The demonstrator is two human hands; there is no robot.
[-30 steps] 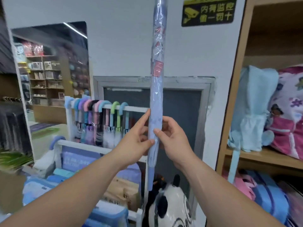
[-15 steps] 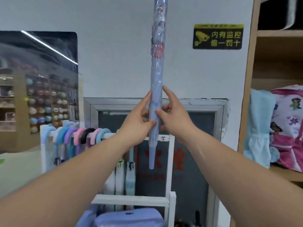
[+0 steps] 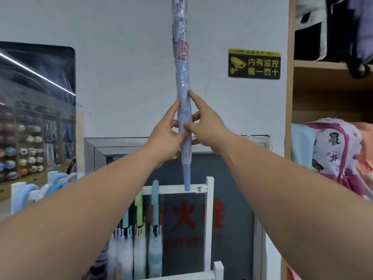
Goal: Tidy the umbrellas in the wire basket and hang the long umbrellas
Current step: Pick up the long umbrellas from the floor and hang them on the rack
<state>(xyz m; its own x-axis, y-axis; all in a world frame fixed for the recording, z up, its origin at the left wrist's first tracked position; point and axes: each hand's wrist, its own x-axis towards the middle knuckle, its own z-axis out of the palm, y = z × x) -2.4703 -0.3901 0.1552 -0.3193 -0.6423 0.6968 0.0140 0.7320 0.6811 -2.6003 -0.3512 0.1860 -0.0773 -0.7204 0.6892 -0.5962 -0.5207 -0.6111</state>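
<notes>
Long umbrella (image 3: 182,81) upright; left hand (image 3: 167,134), right hand (image 3: 205,126) grip it.

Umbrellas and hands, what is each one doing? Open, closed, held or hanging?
long umbrella: closed, plastic-wrapped, held upright.
left hand: grips the long umbrella low down.
right hand: grips the long umbrella, forefinger straight along it.
hanging umbrellas: closed, hooked over the rail of the white rack.

The long umbrella (image 3: 182,77) runs off the top edge.
</notes>
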